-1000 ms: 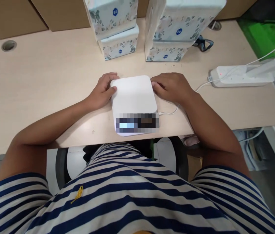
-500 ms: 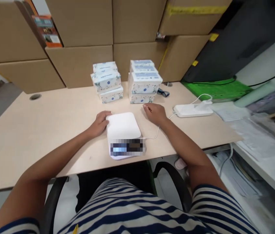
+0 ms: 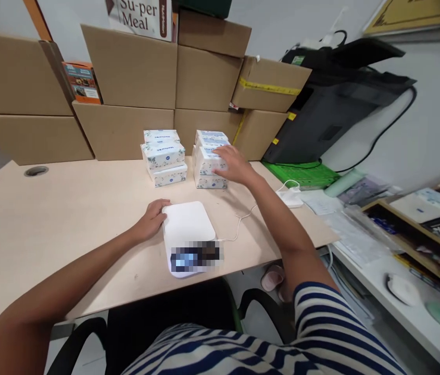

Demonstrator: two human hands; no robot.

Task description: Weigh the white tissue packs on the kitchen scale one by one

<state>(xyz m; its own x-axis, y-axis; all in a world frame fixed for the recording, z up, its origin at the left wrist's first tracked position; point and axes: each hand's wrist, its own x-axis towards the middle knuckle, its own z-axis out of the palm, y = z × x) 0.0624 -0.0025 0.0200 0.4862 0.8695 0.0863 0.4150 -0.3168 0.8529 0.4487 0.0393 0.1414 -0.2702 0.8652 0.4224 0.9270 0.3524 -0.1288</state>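
Observation:
A flat white scale with a blurred-out display lies near the table's front edge, a white cable running from its right side. My left hand rests on the table against the scale's back left corner, thumb and fingers apart. My right hand reaches over the right-hand stack of floral tissue packs. Its fingers are spread at the top and front of the upper front pack, covering its right side; that pack still sits on the stack. Left of it stands a second stack of tissue packs.
Cardboard boxes line the table's back edge. A white power strip lies at the right, partly behind my right forearm. Beyond it are a green mat, a large black machine and a side shelf with papers.
My right hand has moved from the table, where it was curled, up and forward to the right tissue stack, its fingers opening. The view has tilted up. My left hand stays by the scale.

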